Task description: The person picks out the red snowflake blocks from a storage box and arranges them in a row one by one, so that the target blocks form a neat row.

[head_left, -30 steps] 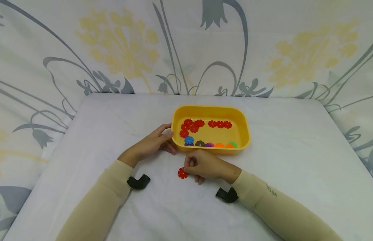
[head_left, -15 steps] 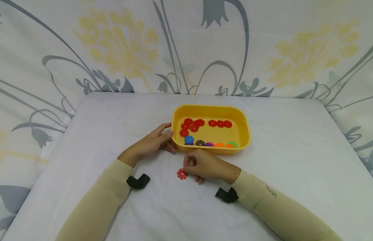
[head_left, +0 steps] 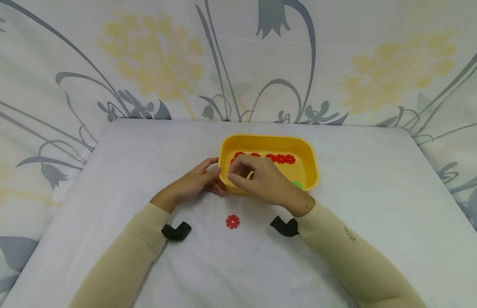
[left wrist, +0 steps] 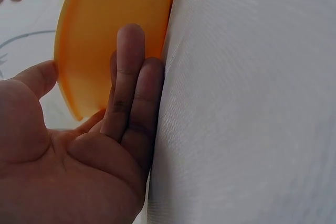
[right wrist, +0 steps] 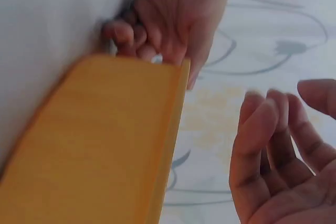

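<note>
Loose red disc: a notched red disc (head_left: 230,221) is lying flat on the white tabletop (head_left: 165,145), near the yellow box's (head_left: 314,169) close left corner and apart from both hands.
Yellow box: it is sitting near the middle of the tabletop's far edge, its long sides running roughly along that edge.
Left hand: the left hand (head_left: 194,182) is steadying the box's left end, its thumb touching the rim, its fingers (left wrist: 131,56) lying along the outer wall.
Right hand: the right hand (head_left: 265,177) is hovering over the near left part of the box, its grip standing apart, thumb away from the bent fingers.
Inside the box: three red pieces (head_left: 280,158) are lying in a row by the far wall, more red ones (head_left: 239,154) are showing towards the far left corner, and a green piece (head_left: 296,185) is peeking out by the near wall.
Sleeves: cream sleeves (head_left: 354,252) are covering both forearms, a black fitting (head_left: 177,231) sitting at each wrist.
Backdrop: a flower-printed cloth (head_left: 157,55) is rising behind the far edge.
</note>
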`<action>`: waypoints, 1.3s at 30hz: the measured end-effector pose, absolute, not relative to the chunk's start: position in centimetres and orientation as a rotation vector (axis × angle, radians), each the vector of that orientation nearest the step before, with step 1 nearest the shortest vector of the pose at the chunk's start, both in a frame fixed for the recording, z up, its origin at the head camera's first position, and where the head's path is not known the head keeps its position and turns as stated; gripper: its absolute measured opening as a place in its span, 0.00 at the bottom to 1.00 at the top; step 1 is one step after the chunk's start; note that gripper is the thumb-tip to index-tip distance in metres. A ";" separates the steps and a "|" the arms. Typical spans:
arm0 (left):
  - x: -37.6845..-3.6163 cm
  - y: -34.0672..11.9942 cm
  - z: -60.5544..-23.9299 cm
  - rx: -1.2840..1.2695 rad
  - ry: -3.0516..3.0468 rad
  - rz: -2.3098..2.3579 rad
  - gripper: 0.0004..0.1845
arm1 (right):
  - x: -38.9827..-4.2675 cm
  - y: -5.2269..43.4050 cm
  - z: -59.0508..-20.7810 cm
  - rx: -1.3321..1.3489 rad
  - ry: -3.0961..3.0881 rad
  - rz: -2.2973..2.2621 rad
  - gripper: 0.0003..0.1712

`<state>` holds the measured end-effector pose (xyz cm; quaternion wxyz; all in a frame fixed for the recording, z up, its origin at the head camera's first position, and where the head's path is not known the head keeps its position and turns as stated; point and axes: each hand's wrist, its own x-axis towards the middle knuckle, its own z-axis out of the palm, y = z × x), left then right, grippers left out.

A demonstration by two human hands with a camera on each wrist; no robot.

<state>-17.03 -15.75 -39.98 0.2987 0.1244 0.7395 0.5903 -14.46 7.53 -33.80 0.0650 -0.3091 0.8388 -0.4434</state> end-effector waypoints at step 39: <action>-17.2 -15.8 -40.1 0.326 1.980 1.541 0.31 | -20.5 5.6 -38.6 -0.543 2.585 -0.750 0.16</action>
